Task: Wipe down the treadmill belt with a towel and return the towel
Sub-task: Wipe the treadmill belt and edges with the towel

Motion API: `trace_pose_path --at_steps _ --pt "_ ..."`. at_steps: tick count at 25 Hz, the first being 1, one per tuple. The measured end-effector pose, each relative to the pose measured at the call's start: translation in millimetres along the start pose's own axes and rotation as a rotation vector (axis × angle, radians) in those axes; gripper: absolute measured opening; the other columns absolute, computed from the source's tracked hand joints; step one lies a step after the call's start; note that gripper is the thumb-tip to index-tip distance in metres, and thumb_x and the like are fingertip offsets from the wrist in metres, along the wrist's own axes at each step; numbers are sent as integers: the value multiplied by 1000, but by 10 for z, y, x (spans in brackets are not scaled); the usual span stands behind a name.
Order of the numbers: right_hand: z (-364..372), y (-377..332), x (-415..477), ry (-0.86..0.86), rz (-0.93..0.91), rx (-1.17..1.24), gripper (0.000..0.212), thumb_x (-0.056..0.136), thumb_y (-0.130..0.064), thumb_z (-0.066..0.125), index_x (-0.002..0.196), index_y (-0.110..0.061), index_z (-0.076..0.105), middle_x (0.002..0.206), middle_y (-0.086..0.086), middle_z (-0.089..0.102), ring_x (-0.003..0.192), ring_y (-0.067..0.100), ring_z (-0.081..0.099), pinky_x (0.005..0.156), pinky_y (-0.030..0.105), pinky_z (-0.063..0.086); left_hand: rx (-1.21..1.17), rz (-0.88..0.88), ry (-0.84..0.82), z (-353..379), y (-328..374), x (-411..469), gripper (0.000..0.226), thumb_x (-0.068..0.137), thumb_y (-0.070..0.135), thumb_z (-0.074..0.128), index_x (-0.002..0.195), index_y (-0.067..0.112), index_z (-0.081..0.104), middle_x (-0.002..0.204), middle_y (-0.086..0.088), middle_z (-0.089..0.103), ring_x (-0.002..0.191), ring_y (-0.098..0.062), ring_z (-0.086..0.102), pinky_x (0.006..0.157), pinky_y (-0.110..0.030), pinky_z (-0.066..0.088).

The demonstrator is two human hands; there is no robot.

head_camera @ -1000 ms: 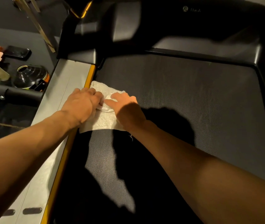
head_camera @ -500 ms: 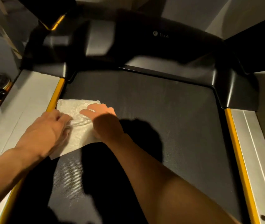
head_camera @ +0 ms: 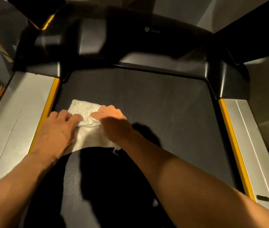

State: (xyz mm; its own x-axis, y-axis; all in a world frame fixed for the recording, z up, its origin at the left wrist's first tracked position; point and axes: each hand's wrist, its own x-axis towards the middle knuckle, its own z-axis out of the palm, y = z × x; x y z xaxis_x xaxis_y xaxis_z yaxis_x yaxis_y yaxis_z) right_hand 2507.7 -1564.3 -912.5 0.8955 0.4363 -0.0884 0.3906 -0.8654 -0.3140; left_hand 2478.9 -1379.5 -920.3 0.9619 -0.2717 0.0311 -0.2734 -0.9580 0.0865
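Towel (head_camera: 87, 111) lies on the belt (head_camera: 163, 104) by its left edge. The left hand (head_camera: 56, 129) has bent fingers on it, pinch unclear; the right hand (head_camera: 112, 122) presses flat. Wiping seems under way; the wide stretch beyond is left, then the return.

Both arms are extended forward and converge toward the middle-left of the view. The left forearm (head_camera: 15, 186) comes in from the lower left corner with the wrist straight. The left hand (head_camera: 59, 129) is palm down, its fingers (head_camera: 74, 118) lightly bent, tips pressing on the towel (head_camera: 86, 109). The right forearm (head_camera: 179, 178) comes in from the lower right and angles left. The right hand (head_camera: 114, 122) is palm down, mostly in shadow, with its fingers (head_camera: 107, 111) laid flat on the towel and lit at the tips. We note that the fingertips of the two hands point toward each other, close but apart.
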Motion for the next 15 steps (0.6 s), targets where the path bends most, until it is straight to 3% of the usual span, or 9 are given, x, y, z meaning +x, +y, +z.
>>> trace_pose_path --at_steps 3,5,7,9,12,15 --pt "13 -177 -51 -6 53 21 41 89 -16 42 126 -21 57 123 9 54 113 32 46 89 41 40 -47 -25 -4 -40 4 -176 36 83 23 50 115 9 61 101 -21 55 77 -36 46 66 -44 47" --pt "188 -244 -187 116 52 60 47 81 -29 36 120 -23 61 114 9 61 102 34 53 80 40 43 1 8 -3 43 5 -306 45 79 28 46 118 10 58 104 -18 54 79 -34 45 67 -44 47" --pt "379 -217 -230 261 66 91 49 74 -27 35 113 -25 65 105 8 66 91 34 57 73 38 44 25 -2 39 116 -42 -325 44 78 25 47 118 10 60 104 -15 55 79 -32 44 66 -43 46" --pt "478 -168 -142 290 103 47 46 72 -19 40 109 -25 67 100 7 66 87 32 57 71 36 44 16 55 38 158 -99 -229 44 80 25 45 118 11 60 102 -13 55 80 -29 44 67 -41 44" --pt "413 -194 -167 261 120 17 43 72 -16 50 109 -27 67 93 5 66 79 29 59 66 33 46 -17 33 14 74 -37 -258 46 80 23 50 124 14 57 102 -14 54 83 -29 46 70 -40 47" --pt "406 -115 -370 154 98 122 43 79 -24 40 113 -30 64 102 2 69 88 28 61 75 38 48 -78 -26 -66 50 206 -457 53 78 18 60 131 17 53 104 -10 51 86 -28 46 71 -39 48"
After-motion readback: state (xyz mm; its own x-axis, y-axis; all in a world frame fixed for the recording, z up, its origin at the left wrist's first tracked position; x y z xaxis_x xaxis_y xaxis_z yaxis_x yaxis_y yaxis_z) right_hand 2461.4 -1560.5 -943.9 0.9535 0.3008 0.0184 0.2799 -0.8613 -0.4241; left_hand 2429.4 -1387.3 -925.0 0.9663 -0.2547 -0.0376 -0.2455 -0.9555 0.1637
